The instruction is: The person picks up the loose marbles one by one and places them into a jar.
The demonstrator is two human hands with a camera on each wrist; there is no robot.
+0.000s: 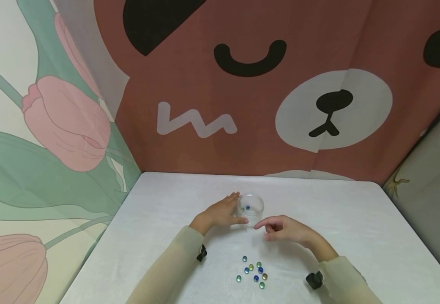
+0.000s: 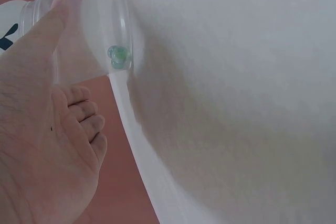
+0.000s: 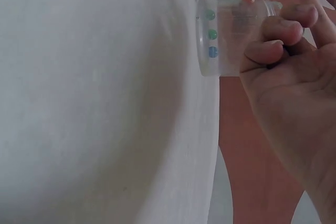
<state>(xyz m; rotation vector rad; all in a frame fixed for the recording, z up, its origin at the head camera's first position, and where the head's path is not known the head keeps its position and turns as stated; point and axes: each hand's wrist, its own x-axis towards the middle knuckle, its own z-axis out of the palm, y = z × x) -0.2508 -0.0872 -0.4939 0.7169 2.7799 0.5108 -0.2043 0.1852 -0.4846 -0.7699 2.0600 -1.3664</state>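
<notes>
A clear plastic jar (image 1: 255,214) stands upright on the table, with a few green and blue glass marbles (image 3: 212,34) at its bottom. My left hand (image 1: 223,213) holds the jar from the left, thumb across the near side and fingers reaching behind; in the left wrist view the thumb lies along the wall of the jar (image 2: 84,35). To the right of the jar is my right hand (image 1: 288,230), index finger stretched towards it and the other fingers curled. Nothing shows between its fingers. Closer to me, several loose marbles (image 1: 256,278) lie scattered.
A white cloth covers the table (image 1: 147,261). Behind it hangs a brown bear-print curtain (image 1: 189,156), and a tulip-print curtain (image 1: 67,122) borders the left side. Each wrist wears a small black device, such as the one on the right (image 1: 314,280).
</notes>
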